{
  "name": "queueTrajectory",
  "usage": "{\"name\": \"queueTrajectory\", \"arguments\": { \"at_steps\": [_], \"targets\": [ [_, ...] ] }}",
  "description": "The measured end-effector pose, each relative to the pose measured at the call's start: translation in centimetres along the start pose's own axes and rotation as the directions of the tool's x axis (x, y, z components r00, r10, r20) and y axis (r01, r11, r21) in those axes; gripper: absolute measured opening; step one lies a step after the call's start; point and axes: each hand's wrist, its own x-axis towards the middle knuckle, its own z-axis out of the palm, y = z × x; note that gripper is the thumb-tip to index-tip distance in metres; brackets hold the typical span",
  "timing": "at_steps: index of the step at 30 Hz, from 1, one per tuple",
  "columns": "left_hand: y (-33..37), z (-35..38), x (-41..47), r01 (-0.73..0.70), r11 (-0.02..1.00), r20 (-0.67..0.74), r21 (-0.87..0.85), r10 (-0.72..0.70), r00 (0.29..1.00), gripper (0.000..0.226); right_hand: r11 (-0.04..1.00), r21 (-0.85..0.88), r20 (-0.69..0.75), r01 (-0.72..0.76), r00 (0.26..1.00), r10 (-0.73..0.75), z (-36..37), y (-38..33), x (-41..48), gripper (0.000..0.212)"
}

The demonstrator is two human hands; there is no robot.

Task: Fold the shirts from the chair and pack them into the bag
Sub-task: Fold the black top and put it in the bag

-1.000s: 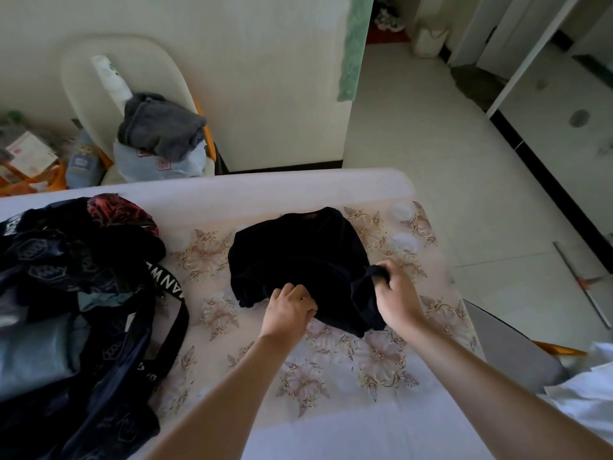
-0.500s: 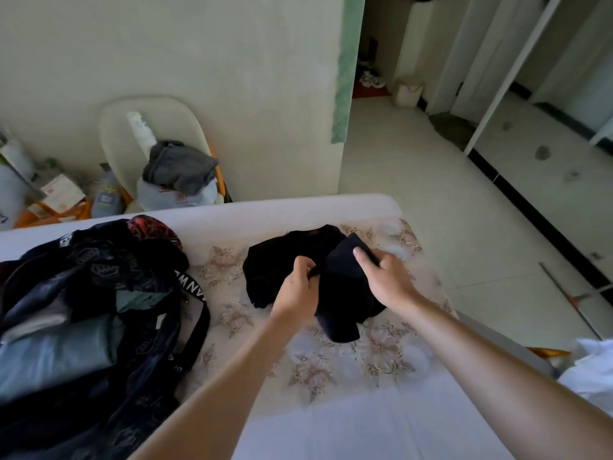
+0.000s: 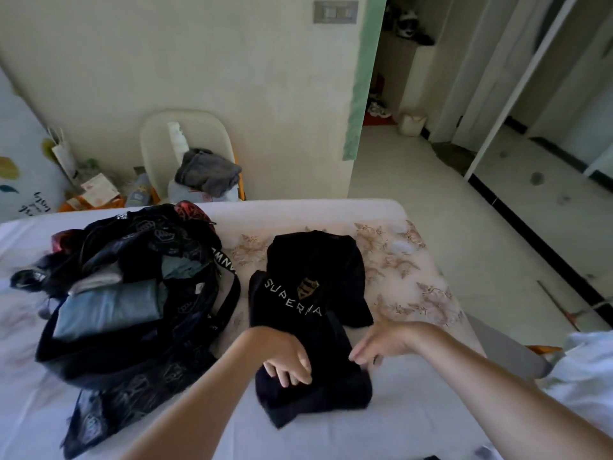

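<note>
Hands off the pinch: black shirt (image 3: pixel 315 293) now lies lettering-up on the bed (image 3: pixel 331 439) beside the bag (image 3: pixel 132 360). Left hand (image 3: pixel 287 361) presses it flat-fingered; right hand (image 3: pixel 381 343), blurred, hovers loose, empty. Folding can start.

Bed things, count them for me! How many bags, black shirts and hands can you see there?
Bag: 1
Black shirt: 1
Hands: 2, left hand and right hand
Total: 4
</note>
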Motion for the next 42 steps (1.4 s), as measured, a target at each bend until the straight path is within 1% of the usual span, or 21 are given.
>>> {"name": "queueTrajectory", "arguments": {
  "at_steps": [1,3,7,10,13,16,18,21,23,24,26,27,28,31,33,34,35,37,38,40,42],
  "targets": [
    [-0.4,0.8,0.7,-0.005,0.999,-0.050,0.042,0.007,0.999,0.038,0.999,0.052,-0.009,-0.006,1.000,0.007,0.7,0.6,0.2,0.034],
    [-0.8,1.4,1.8,-0.034,0.994,-0.237,0.107,0.059,0.970,0.036,0.991,0.135,-0.172,0.013,0.985,0.010,1.2,1.9,0.6,0.023],
    [0.4,1.4,3.9,-0.160,0.982,-0.502,-0.102,0.088,0.860,0.029,0.990,0.136,-0.454,0.020,0.890,0.045,0.9,4.2,2.0,0.024],
    [2.6,0.4,6.2,-0.226,0.972,-0.604,-0.068,0.140,0.785,0.036,0.980,0.195,-0.537,-0.039,0.832,0.140,0.3,5.4,4.3,0.024],
    [4.4,-0.4,9.3,-0.157,0.982,-0.699,0.108,0.187,0.690,0.051,0.963,0.266,-0.567,-0.050,0.800,0.198,0.1,6.0,6.9,0.030],
    [5.0,-0.7,12.2,0.009,0.975,-0.686,0.222,0.149,0.712,0.072,0.976,0.198,-0.628,-0.093,0.752,0.199,-0.3,5.6,9.3,0.031],
    [4.8,-0.9,13.7,0.047,0.975,-0.691,0.219,0.121,0.712,0.077,0.975,0.161,-0.659,-0.154,0.719,0.222,-0.5,5.6,10.9,0.027],
    [3.8,-1.5,15.0,0.015,0.988,-0.717,0.154,0.101,0.690,0.062,0.977,0.101,-0.702,-0.188,0.682,0.204,-0.6,5.9,12.4,0.020],
    [3.2,-1.8,15.3,-0.047,0.994,-0.734,0.095,0.101,0.671,0.047,0.990,0.073,-0.726,-0.118,0.674,0.134,-0.9,6.3,12.8,0.015],
    [3.0,-2.0,15.3,-0.067,0.994,-0.761,0.081,0.105,0.640,0.038,0.991,0.118,-0.734,-0.060,0.667,0.128,-1.3,6.4,12.9,0.022],
    [3.3,-2.6,15.2,-0.091,0.991,-0.847,0.095,0.129,0.515,0.025,0.931,0.354,-0.744,0.093,0.631,0.220,-2.7,6.5,12.2,0.021],
    [4.0,-2.9,15.0,-0.135,0.988,-0.877,0.071,0.126,0.463,0.023,0.878,0.453,-0.751,0.152,0.596,0.284,-3.7,6.7,11.6,0.014],
    [5.0,-3.3,14.8,-0.214,0.977,-0.884,0.004,0.103,0.456,0.023,0.841,0.506,-0.770,0.192,0.539,0.341,-4.8,7.0,11.0,0.008],
    [8.4,-3.9,14.7,-0.408,0.906,-0.791,-0.110,0.169,0.588,0.022,0.783,0.571,-0.809,0.246,0.331,0.486,-8.6,8.9,8.7,0.015],
    [9.9,-3.8,15.3,-0.403,0.914,-0.729,0.038,0.302,0.615,0.023,0.847,0.510,-0.857,0.148,0.172,0.486,-10.5,10.5,7.9,0.027],
    [10.1,-3.8,15.6,-0.359,0.921,-0.727,0.150,0.349,0.592,0.026,0.904,0.427,-0.900,0.034,0.117,0.420,-10.8,11.0,8.0,0.035],
    [10.1,-4.0,16.0,-0.292,0.925,-0.743,0.241,0.370,0.558,0.030,0.941,0.328,-0.936,-0.089,0.103,0.336,-10.8,11.2,8.1,0.043],
    [9.1,-4.3,16.4,-0.066,0.947,-0.781,0.314,0.297,0.549,0.041,0.970,0.111,-0.968,-0.217,0.200,0.155,-9.9,10.5,8.8,0.049],
    [8.2,-4.4,16.6,0.062,0.946,-0.774,0.319,0.222,0.593,0.048,0.977,0.005,-0.955,-0.211,0.287,0.067,-9.1,9.8,9.1,0.048],
    [5.8,-4.3,17.0,0.239,0.917,-0.700,0.318,0.058,0.712,0.065,0.981,-0.157,-0.860,-0.113,0.504,-0.080,-7.0,8.3,10.2,0.045],
    [3.7,-3.9,17.3,0.269,0.904,-0.614,0.331,-0.010,0.789,0.074,0.971,-0.238,-0.692,-0.006,0.703,-0.166,-4.9,7.1,11.6,0.053]
  ]
}}
